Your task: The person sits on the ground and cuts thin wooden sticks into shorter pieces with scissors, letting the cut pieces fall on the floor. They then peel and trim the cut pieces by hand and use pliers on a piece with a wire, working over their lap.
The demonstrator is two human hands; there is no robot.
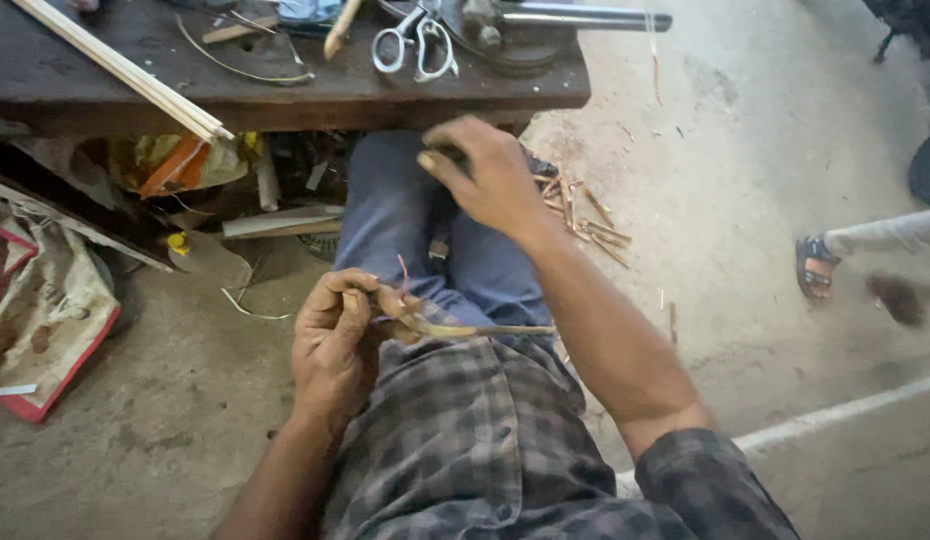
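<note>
My left hand (337, 335) is closed around a thin split cane strip (480, 329) over my lap; the strip sticks out to the right across my checked shirt. My right hand (490, 175) is raised above my knees in blue trousers, fingers curled around a small dark tool whose shape I cannot make out. The two hands are apart, the right one farther from me.
A dark low workbench (315, 95) ahead carries scissors (415, 45), pale wooden sticks (125, 70) and a metal tool. Cane shavings (590, 220) litter the concrete floor. A sack (45, 320) lies at left. Another person's sandalled foot (815, 265) is at right.
</note>
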